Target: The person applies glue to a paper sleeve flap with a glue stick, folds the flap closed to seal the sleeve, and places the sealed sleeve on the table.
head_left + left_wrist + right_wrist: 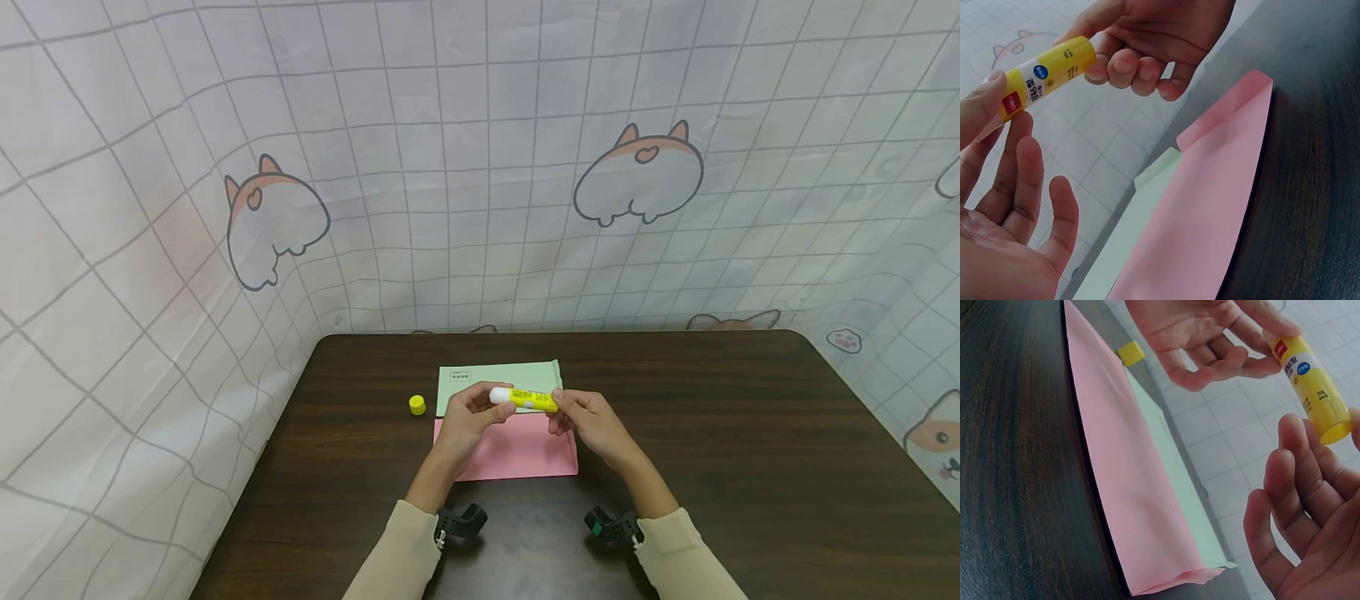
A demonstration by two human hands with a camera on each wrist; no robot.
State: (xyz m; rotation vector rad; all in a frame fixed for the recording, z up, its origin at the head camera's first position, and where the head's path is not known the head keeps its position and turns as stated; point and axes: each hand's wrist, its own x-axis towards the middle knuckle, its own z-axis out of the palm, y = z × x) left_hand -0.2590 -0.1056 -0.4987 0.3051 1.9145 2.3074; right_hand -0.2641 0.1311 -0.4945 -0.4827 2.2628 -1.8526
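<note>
Both hands pinch the glue stick (pixel 525 399) over the pink paper (pixel 517 450): left hand (pixel 468 417) grips the white end, right hand (pixel 588 421) the base. Its yellow cap (pixel 417 405) sits off left on the bench (pixel 750 467), so the tip looks bared for use.

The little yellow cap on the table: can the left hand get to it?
Probably yes. The yellow cap sits alone on the table, left of the left hand, nothing between, though that hand holds the glue stick.
</note>
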